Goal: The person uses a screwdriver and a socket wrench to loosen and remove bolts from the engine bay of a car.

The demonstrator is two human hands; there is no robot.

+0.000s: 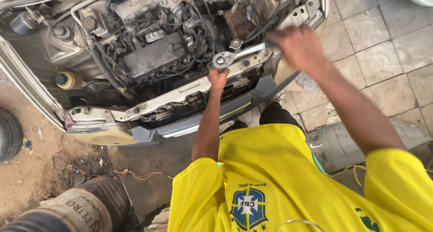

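— Steel, bright and chromed: that's the ratchet wrench lying across the car's front crossmember, above the engine.

— How is it handling?

— I'm judging it stiff, fairly heavy, maybe greasy. My right hand is closing around the handle end, blurred though. My left hand is sitting fisted right under the round head; whether it's clamping anything, I can't tell.

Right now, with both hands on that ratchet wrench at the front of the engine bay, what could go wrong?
If the ratchet wrench slips, the right hand pulling its handle could strike the bracket edges by the headlight opening. The left hand steadying the head sits against the radiator support, so knuckles could get pinched.
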